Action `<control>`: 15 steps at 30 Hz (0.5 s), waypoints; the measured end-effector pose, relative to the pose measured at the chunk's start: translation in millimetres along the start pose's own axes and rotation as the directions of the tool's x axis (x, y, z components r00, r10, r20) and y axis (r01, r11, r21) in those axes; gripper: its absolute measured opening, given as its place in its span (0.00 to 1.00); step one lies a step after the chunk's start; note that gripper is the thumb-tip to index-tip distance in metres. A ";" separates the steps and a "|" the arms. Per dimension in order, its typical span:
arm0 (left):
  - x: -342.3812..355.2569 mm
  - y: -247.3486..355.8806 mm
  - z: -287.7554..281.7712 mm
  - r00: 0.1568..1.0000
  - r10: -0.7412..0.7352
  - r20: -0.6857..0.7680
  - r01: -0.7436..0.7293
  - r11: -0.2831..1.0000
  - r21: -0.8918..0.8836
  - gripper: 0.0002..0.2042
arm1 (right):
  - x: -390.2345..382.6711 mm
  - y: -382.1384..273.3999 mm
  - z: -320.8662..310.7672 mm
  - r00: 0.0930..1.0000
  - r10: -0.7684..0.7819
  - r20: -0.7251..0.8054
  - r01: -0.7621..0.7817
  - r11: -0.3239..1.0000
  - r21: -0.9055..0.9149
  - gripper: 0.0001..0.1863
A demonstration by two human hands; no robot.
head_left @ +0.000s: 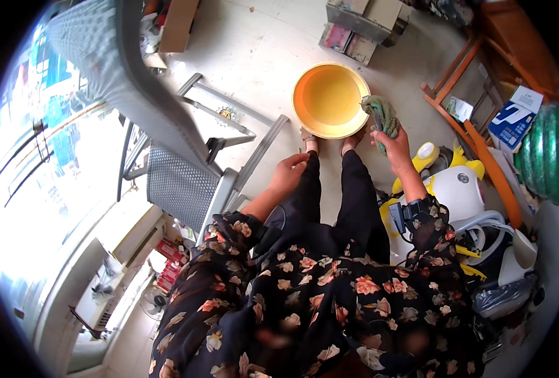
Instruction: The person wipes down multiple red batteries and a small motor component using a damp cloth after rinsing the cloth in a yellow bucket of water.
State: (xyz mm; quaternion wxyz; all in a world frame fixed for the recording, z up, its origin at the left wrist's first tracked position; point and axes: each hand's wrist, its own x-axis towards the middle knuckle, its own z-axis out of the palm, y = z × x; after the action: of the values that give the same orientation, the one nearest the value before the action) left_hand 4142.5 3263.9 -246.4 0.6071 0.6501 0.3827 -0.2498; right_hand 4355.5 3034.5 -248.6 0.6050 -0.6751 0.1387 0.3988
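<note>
My right hand (393, 148) grips a damp-looking, grey-green cloth (380, 113), held bunched over the right side of a yellow plastic basin (320, 94). The basin sits at my sandalled feet; whether it holds water I cannot tell. My left hand (289, 170) hangs to the left of my dark trousers, fingers curled in, with nothing visible in them, below and left of the basin.
A grey mesh folding chair (178, 183) stands close on my left, beside a bright window (40, 151). Boxes (361, 25) lie ahead. To my right are a wooden chair (456, 69), a white-and-yellow plastic object (456, 189) and green shiny coils (541, 154).
</note>
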 end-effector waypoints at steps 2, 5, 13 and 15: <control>-34.9 -1.0 -29.6 0.998 -0.038 -0.048 0.037 0.999 -0.011 0.15 | -20.5 -32.9 5.0 0.997 -0.015 0.082 0.015 1.000 -0.006 0.20; -87.9 -22.7 -72.4 0.986 -0.094 -0.138 0.070 0.983 -0.167 0.16 | -53.5 -79.4 17.7 0.991 -0.016 0.133 0.020 0.999 -0.032 0.20; -221.2 -166.2 -154.9 0.814 -0.543 -0.204 0.209 0.603 -0.770 0.18 | -158.1 -164.8 107.4 0.928 -0.151 0.339 0.132 0.988 0.078 0.29; -239.8 -212.3 -157.4 0.774 -0.605 -0.187 0.150 0.461 -0.875 0.18 | -175.9 -183.6 137.3 0.839 -0.226 0.496 0.200 0.974 0.106 0.34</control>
State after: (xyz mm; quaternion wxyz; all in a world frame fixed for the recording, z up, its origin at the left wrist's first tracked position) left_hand 3810.8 3365.3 -162.3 0.6482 0.2229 0.7281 -0.0072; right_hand 4314.4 3152.0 12.2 0.6774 -0.5430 -0.0901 0.4881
